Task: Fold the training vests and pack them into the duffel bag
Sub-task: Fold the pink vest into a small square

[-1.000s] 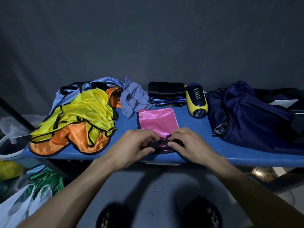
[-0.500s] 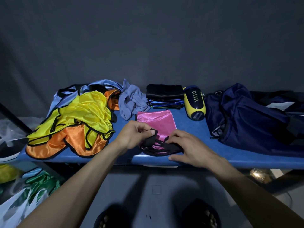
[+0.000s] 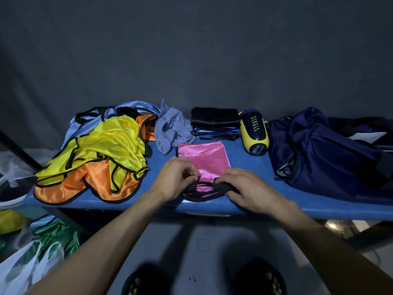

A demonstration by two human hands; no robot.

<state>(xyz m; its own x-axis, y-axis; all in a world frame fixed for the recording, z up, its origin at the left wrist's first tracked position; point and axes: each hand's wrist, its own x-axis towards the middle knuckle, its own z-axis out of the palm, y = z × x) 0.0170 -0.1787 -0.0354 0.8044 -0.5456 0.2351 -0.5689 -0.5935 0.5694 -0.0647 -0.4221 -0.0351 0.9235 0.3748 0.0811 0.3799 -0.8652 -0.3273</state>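
A pink vest [image 3: 205,159] with black trim lies partly folded at the front middle of the blue table [image 3: 265,206]. My left hand [image 3: 175,179] pinches its black straps at the near left end. My right hand [image 3: 246,188] presses down on the straps at the near right end. To the left lies a loose heap of vests: yellow [image 3: 110,145], orange [image 3: 102,184] and light blue [image 3: 127,107]. A stack of folded vests [image 3: 214,129] sits at the back. The navy duffel bag [image 3: 331,154] lies open on the right.
A crumpled grey cloth [image 3: 172,128] lies behind the pink vest. A yellow and navy bottle [image 3: 254,132] lies beside the folded stack. Plastic bags [image 3: 27,267] with green fabric are on the floor at the left. My feet [image 3: 204,279] show below the table edge.
My left hand, which had lifted the black straps half a second ago, has lowered them again. My right hand has shifted to press the straps' right end.
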